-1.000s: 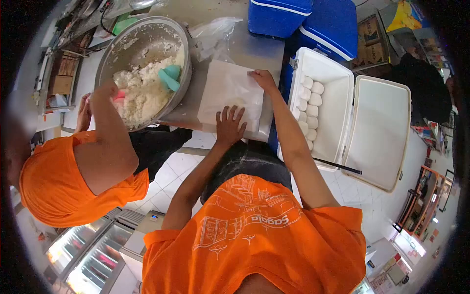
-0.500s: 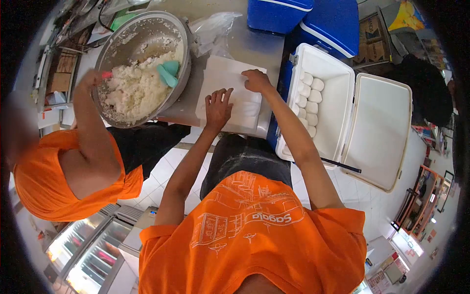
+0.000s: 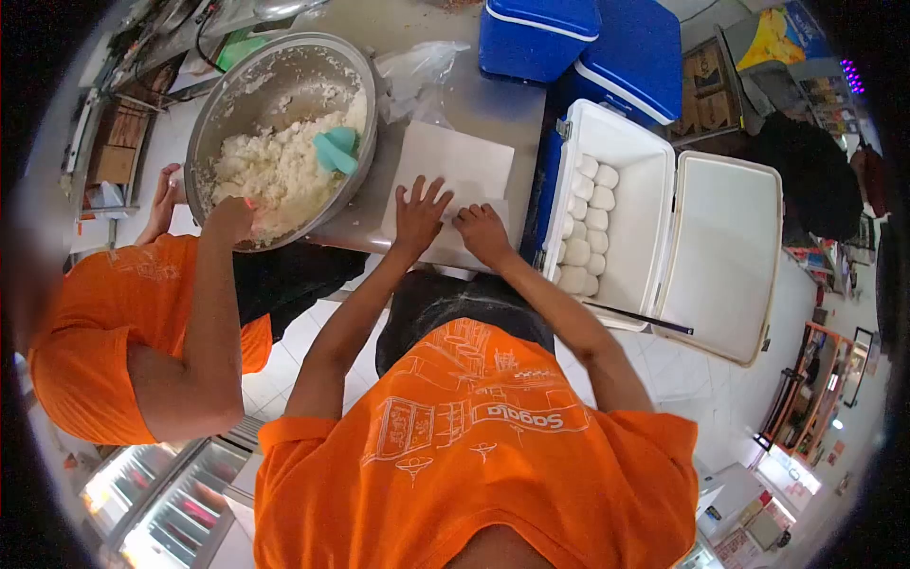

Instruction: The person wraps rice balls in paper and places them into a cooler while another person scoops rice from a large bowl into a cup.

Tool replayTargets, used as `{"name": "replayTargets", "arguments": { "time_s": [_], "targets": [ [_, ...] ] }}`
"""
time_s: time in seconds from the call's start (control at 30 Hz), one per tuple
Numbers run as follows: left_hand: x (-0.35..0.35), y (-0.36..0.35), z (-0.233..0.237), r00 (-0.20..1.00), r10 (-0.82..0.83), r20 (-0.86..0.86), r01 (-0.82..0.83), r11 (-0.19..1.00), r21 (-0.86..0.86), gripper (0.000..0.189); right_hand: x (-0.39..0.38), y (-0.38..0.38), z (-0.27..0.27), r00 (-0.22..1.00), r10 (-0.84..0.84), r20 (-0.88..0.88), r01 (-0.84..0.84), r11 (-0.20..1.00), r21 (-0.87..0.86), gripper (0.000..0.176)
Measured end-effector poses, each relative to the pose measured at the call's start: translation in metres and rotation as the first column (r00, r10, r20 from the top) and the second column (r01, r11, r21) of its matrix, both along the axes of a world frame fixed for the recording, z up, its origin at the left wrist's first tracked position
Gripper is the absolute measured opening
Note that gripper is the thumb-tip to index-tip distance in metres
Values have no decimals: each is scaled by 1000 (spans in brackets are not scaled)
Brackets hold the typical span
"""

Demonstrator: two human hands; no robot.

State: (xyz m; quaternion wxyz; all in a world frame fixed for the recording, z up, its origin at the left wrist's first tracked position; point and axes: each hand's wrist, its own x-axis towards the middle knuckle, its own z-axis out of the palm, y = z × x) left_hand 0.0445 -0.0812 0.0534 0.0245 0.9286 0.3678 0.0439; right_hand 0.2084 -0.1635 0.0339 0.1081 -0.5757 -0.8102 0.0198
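Observation:
White sheets (image 3: 460, 156), which look like paper, lie flat on the metal table in front of me. My left hand (image 3: 418, 223) rests on their near left part, fingers spread and palm down. Close to it on the right, my right hand (image 3: 484, 233) has its fingers bent together at a folded edge of the sheet. Its fingertips partly hide what they grip. To the right, an open white-lined cooler (image 3: 630, 213) holds several round white dough balls (image 3: 595, 218) in rows along its left side.
At left, a large metal bowl (image 3: 213, 104) contains a crumbly white mixture (image 3: 265, 166) and a teal scoop (image 3: 336, 150). A co-worker's hand (image 3: 230, 220) reaches into it. A clear plastic bag (image 3: 417, 71) and blue coolers (image 3: 538, 43) stand farther back on the metal table (image 3: 379, 204).
My right hand has come from the sheet's far right corner back towards me, beside my left hand. My left hand stays on the sheet. The co-worker's arm has shifted at the bowl.

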Motion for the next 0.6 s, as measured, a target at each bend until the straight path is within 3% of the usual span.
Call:
{"name": "replayTargets", "arguments": {
  "time_s": [0.03,0.07,0.1,0.17,0.23,0.3,0.37,0.4,0.47,0.5,0.57,0.6],
  "targets": [
    [-14,7,-10,998,68,9,-68,997,-22,57,-1,0,-3,996,-53,-77,58,996,69,14],
    [-35,11,-21,991,131,11,-131,990,-50,46,-2,-1,-6,991,-84,-106,86,996,12,16],
    [-61,20,-33,912,405,61,-383,896,-224,42,-4,-3,-9,990,-87,-112,89,996,10,16],
    [-87,27,-43,769,636,65,-567,725,-390,37,-5,-2,-14,980,-94,-177,101,994,31,17],
    [-100,9,-36,711,515,479,-412,857,-309,31,-8,-4,1,960,-124,-250,119,992,-36,18],
    [-53,-10,-26,686,160,710,-83,986,-142,27,-17,-6,4,934,-148,-326,117,987,-112,21],
    [-12,-30,4,693,244,678,88,905,-415,24,-15,-5,-12,562,-414,-716,279,910,-308,23],
    [-19,-25,-18,689,248,681,87,904,-418,24,-7,-6,-25,567,-415,-712,278,910,-309,23],
    [-34,2,-89,570,683,456,-51,584,-810,24,23,5,-46,390,-667,-635,318,745,-587,31],
    [-32,16,-85,569,685,455,-47,579,-814,24,32,12,-49,392,-671,-629,322,741,-590,31],
    [-32,40,-57,873,411,262,-128,712,-691,24,40,25,-48,754,-483,-446,404,875,-265,36],
    [-32,37,-46,877,411,249,-132,703,-699,24,29,32,-8,828,-434,-354,446,894,-54,32]
  ]
}}
